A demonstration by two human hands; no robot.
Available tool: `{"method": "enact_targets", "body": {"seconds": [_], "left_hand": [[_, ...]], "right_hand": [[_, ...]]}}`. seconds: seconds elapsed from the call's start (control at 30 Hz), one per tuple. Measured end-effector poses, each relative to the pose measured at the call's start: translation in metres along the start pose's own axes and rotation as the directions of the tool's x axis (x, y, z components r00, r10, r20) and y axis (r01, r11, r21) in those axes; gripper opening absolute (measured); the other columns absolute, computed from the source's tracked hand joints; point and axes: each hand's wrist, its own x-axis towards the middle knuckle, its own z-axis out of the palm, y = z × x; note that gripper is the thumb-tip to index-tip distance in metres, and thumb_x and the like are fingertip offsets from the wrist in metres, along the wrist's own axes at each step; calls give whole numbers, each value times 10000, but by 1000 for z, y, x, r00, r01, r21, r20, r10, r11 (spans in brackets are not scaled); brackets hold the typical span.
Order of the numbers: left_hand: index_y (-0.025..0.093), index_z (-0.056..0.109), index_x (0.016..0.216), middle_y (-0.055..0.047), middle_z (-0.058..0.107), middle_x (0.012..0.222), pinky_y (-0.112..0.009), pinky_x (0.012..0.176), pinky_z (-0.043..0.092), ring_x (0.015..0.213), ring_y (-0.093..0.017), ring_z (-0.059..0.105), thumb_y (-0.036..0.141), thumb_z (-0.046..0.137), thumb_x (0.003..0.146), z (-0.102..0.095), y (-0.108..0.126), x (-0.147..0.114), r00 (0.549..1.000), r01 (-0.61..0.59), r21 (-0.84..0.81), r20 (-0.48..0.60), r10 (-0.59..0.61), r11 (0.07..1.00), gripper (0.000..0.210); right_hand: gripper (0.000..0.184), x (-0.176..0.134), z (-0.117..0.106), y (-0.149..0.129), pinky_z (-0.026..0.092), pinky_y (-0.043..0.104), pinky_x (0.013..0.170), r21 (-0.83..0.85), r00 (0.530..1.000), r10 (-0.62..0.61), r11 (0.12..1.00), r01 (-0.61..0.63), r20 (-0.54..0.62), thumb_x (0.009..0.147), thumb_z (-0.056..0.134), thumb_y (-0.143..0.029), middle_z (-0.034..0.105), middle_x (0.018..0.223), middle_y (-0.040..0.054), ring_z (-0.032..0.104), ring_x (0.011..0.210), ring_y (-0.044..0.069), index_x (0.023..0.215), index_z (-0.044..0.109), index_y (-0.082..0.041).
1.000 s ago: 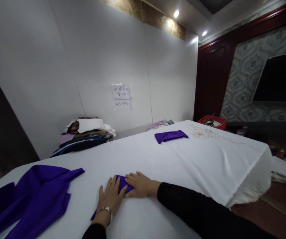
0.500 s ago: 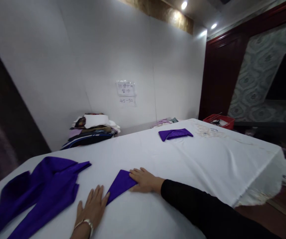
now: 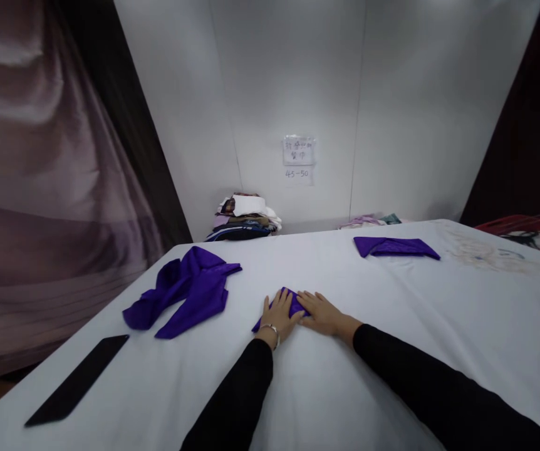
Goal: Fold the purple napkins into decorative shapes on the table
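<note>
Flatly spread, my left hand (image 3: 278, 316) and right hand (image 3: 319, 314) press the purple cloth (image 3: 295, 305) against the bench (image 3: 326, 382); uneven pressure could skew its fold, sliding fingers could crease it.

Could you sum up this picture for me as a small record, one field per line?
Left hand: fingers spread, resting on the middle purple cloth
Right hand: resting on the same cloth, beside the left
Loose purple cloth: crumpled, to the left
Folded purple cloth: long and narrow, farther back, right
Black strip: near the left edge
Surface: white tablecloth
</note>
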Motion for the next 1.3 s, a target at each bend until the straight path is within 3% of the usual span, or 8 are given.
{"method": "enact_targets", "body": {"seconds": [0.1,0.4,0.53,0.7,0.9,1.3], "left_hand": [[176,189,1383,-51,161,1470,-487,1073,85,1346,-232,73,602,114,822,8,-1,3,999,12,-2,43,-12,1000,709],[161,176,1387,-56,174,1467,-490,1076,74,1346,-226,65,603,97,815,17,-8,-1,1000,-1,-24,-9,1,1000,727],[197,96,1398,-37,141,1476,-503,1072,73,1348,-224,47,546,132,832,17,-6,-2,1000,-6,-34,6,6,999,666],[291,40,1390,15,69,1486,-549,1054,64,1347,-250,-2,460,206,843,11,-3,-6,997,-72,-37,-3,71,997,596],[242,39,1396,-21,149,1475,-516,1066,59,1348,-219,47,460,186,831,10,-6,-10,999,-48,-94,3,48,994,623],[177,202,1383,-33,176,1464,-503,1078,58,1347,-229,76,573,155,806,13,-13,-7,999,37,-101,-9,-38,994,701]], "right_hand": [[731,1,0,0,60,425,1059,2,1000,-2,1000,2,-2,838,295,-597,136,1460,85,101,1330,240,1408,145,-164],[756,-8,-11,0,-5,454,1057,-35,997,69,997,-67,46,829,224,-645,125,1457,101,79,1333,248,1406,155,-162],[735,13,-21,-23,-37,430,1060,-36,999,-10,999,9,-38,842,196,-633,99,1463,75,28,1339,212,1410,132,-171],[698,41,-9,-43,-1,403,1069,67,998,-59,996,56,35,859,177,-604,104,1466,57,38,1339,195,1411,125,-180],[692,37,11,-21,10,400,1071,75,999,-11,997,9,31,853,216,-599,90,1468,26,56,1338,202,1413,92,-211],[715,2,8,10,38,434,1069,-8,1000,-9,1000,9,20,844,237,-617,93,1464,47,80,1334,233,1410,102,-202]]}}
